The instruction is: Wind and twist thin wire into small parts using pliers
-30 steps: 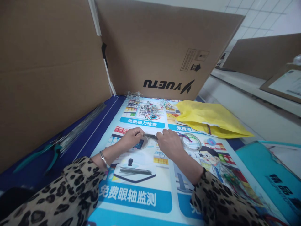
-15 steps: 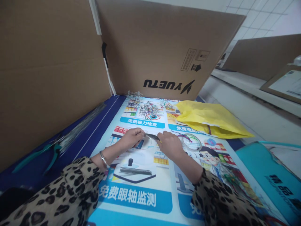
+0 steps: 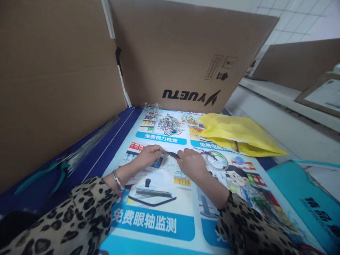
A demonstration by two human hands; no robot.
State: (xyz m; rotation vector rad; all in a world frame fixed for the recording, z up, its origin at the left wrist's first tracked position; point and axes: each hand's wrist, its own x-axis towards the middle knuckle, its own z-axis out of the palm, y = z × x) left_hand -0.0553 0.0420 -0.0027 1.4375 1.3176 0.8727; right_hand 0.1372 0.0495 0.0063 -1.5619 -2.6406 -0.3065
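Note:
My left hand [image 3: 149, 155] and my right hand [image 3: 192, 164] are closed and meet over a printed poster [image 3: 156, 219] on the table. Between them runs a thin dark tool or wire [image 3: 172, 154], pinched at both ends. A faint clear wire loop [image 3: 166, 163] lies under the left fingers. Just right of my right hand lies a roll of clear tape [image 3: 217, 160]. Both arms wear leopard-print sleeves, and a bracelet sits on the left wrist.
Cardboard walls [image 3: 183, 53] stand behind and to the left. Teal pliers [image 3: 50, 171] and a bundle of straight wires [image 3: 90, 143] lie at left. A yellow bag [image 3: 239, 134] lies at right, a teal bag [image 3: 305, 202] nearer. Beaded wire pieces [image 3: 170, 124] lie at the back.
My right hand has drawn slightly right and the dark piece between the hands has tilted a little. Otherwise the hands stay in place.

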